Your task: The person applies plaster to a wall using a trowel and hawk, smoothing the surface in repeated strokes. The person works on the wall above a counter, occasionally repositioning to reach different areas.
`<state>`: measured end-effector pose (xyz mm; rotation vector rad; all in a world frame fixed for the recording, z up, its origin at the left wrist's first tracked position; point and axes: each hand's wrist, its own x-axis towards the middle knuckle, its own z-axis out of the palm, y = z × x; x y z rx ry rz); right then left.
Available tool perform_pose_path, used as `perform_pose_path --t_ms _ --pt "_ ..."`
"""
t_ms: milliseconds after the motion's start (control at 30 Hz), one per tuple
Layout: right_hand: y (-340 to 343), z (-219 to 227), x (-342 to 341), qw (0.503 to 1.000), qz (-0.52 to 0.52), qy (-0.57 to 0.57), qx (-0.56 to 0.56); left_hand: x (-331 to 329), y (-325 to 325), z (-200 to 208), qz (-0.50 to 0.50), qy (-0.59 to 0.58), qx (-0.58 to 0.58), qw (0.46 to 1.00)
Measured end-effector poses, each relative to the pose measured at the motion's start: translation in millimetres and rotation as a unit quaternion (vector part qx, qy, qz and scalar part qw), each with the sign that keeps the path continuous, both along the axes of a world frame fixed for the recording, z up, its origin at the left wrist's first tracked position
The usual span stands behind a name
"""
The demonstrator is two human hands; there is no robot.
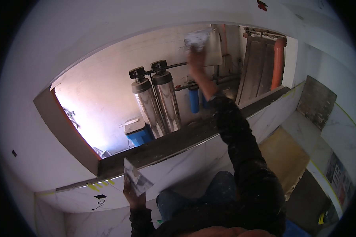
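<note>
My left hand [134,196] is low at the left, just in front of the marble-patterned wall below the opening. Its fingers are closed on a folded sheet [138,178], white and grey like newspaper, whose upper corner points up past the sill's front edge. Raised and stretched far forward, my right hand [197,59] is blurred by motion. It grips a crumpled white-grey wad [197,38], paper or cloth; I cannot make out which. That wad is up in the opening, in line with a pale hanging panel [215,47] on the far side.
A dark sill [162,152] spans the wide opening. Beyond it stand two shiny tanks [148,104], a blue bin [138,134], a blue filter housing [193,99] and an orange pipe [278,63]. At right are a brown sheet [284,158] and a grey slab [316,102]. Wires poke from a wall box [101,196].
</note>
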<state>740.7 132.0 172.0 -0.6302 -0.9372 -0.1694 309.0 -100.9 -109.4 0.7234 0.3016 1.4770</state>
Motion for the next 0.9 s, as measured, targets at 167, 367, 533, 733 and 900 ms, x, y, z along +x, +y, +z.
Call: perform_pose_path --t_ms 167,367,533,733,900 --pt "-36 63 91 0.976 0.119 0.099 0.153 -39 -4 -16 0.140 0.144 0.009 0.980" --pt "-62 19 15 0.994 0.014 -0.073 -0.084 -14 18 -22 0.004 -0.043 -0.036 0.998" --pt "-136 43 90 0.659 -0.627 -0.395 -0.130 -24 15 -33 0.011 -0.009 -0.070 0.997" --pt "-90 114 112 0.688 -0.660 -0.263 -0.148 -43 19 -44 0.040 0.035 -0.060 0.997" --pt "-47 113 -4 0.780 -0.524 -0.342 0.021 -17 24 -25 -0.011 0.005 -0.041 0.999"
